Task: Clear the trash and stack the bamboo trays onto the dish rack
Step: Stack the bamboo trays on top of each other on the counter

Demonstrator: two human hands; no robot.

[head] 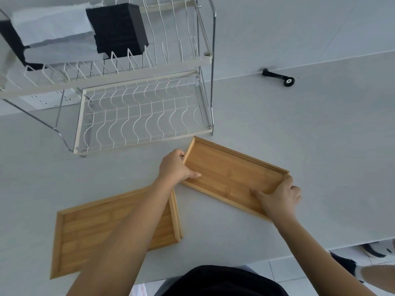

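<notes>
A narrow bamboo tray [228, 174] lies angled on the grey counter, just in front of the dish rack [141, 112]. My left hand [175, 167] grips its left short end, thumb inside the tray. My right hand [280, 197] grips the right short end, thumb also inside. A second, larger bamboo tray [89, 229] lies flat at the near left, partly under my left forearm. The rack's lower wire shelf holds nothing.
The rack's upper tier holds a black cutlery box [119, 28] and a white cloth [51, 24]. A small black tool [280, 76] lies on the counter at the far right by the wall. The counter's front edge [310, 248] runs near my body.
</notes>
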